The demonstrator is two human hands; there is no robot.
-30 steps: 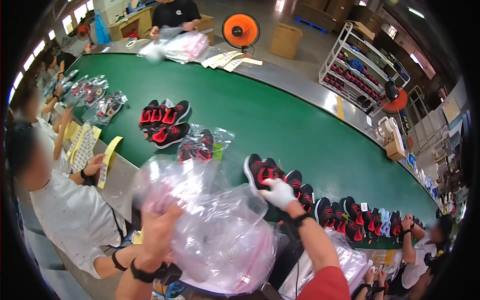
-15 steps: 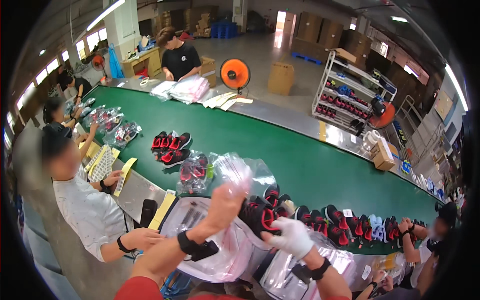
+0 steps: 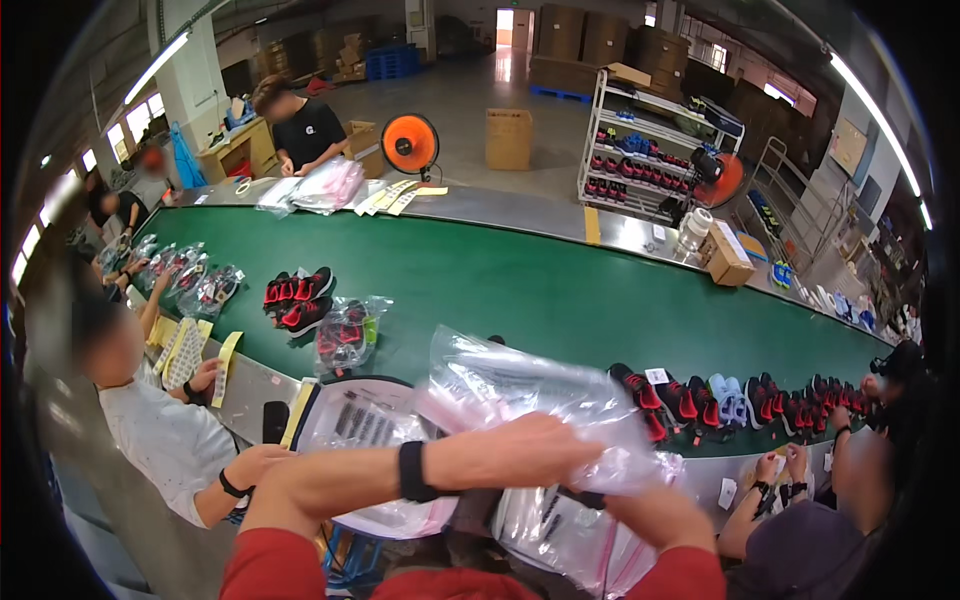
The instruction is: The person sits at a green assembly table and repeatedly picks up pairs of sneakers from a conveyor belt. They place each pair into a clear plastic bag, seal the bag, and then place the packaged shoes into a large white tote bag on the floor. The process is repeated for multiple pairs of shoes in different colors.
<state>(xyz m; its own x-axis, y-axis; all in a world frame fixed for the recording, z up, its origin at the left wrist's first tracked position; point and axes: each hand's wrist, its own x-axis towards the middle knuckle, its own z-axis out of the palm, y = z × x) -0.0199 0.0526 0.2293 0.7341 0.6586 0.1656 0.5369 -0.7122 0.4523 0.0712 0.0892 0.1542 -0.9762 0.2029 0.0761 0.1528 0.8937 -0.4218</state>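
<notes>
My left hand [image 3: 525, 452] reaches across to the right with its fingers closed on a clear plastic bag [image 3: 535, 375], which spreads out above the near edge of the green belt [image 3: 500, 280]. My right forearm [image 3: 665, 515] comes in from the lower right. The hand at its end is hidden behind the bag and my left hand, so what it holds does not show. Black and red shoes [image 3: 680, 400] stand in a row to the right of the bag. A bagged pair of shoes [image 3: 343, 335] lies to the left, beside unbagged black and red shoes [image 3: 298, 300].
Below my arms are a bin of plastic bags [image 3: 365, 425] and a stack of flat bags [image 3: 560, 535]. A co-worker in white [image 3: 180, 430] sits close on the left, others on the right. Across the belt, a person in black [image 3: 305, 135] stands near an orange fan [image 3: 410, 145].
My left hand has swung right and down with the bag, which now spreads wide. My gloved right hand, earlier at a black and red shoe, is now hidden. The view has turned right.
</notes>
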